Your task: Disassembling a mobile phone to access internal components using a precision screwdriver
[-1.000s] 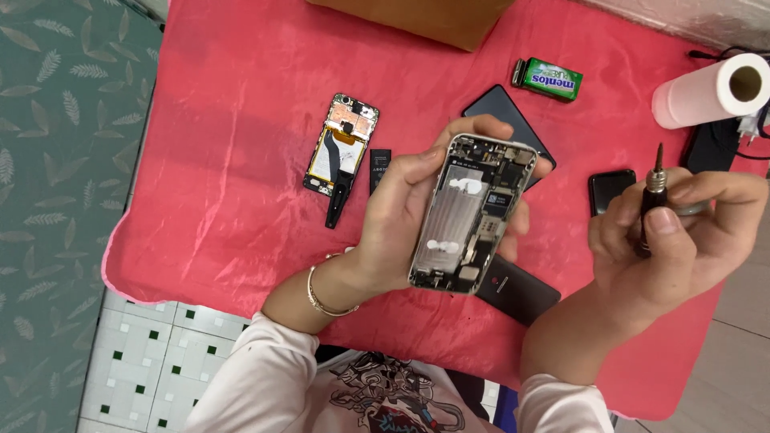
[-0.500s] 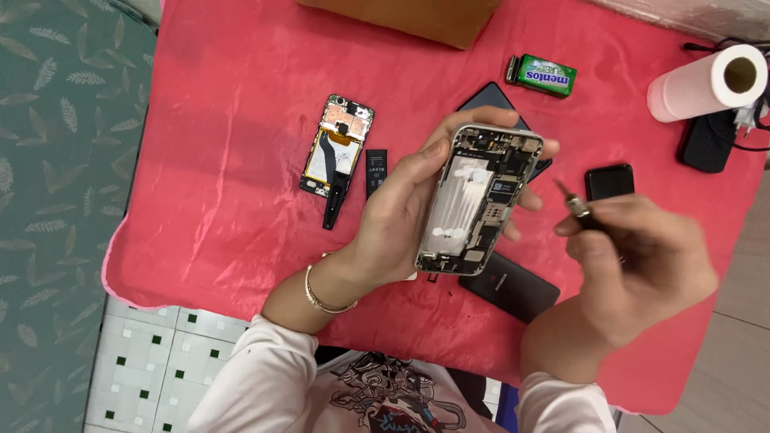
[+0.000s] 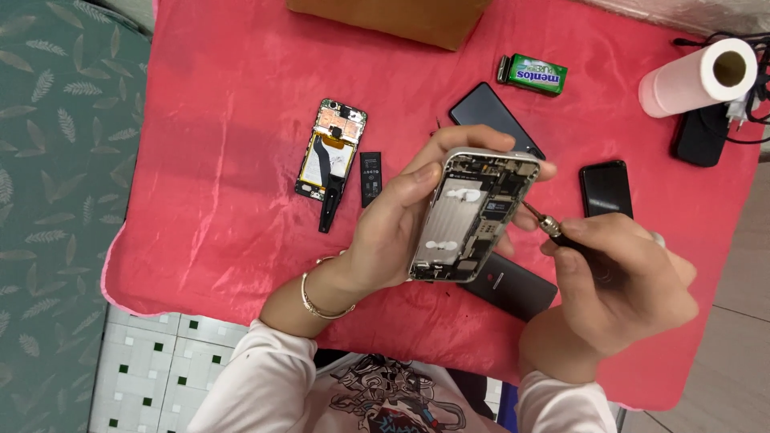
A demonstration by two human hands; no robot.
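An opened phone (image 3: 475, 215), its back removed and its circuit boards and metal shields exposed, is held above a red cloth (image 3: 224, 200), gripped along its edges by the curled fingers of the left hand (image 3: 401, 228). At the opened phone's right edge, the tip of a small screwdriver (image 3: 544, 223) meets the chassis; the right hand (image 3: 622, 281) is clenched around the tool's handle.

Just below the opened phone, a dark phone (image 3: 512, 286) lies on the cloth, partly hidden. Just above it, another dark phone (image 3: 491, 114) lies flat, its lower end hidden behind the fingers. To its right rests a small black phone (image 3: 605, 188). Well to its left lies a second stripped phone body (image 3: 331, 149) with orange and yellow parts showing, and a small black battery (image 3: 370, 175) just beside that.

Farther up and right of the opened phone sit a green candy pack (image 3: 533, 74) and a roll of white paper (image 3: 696, 78). A brown box (image 3: 389, 18) stands at the cloth's top edge; its contents cannot be seen.
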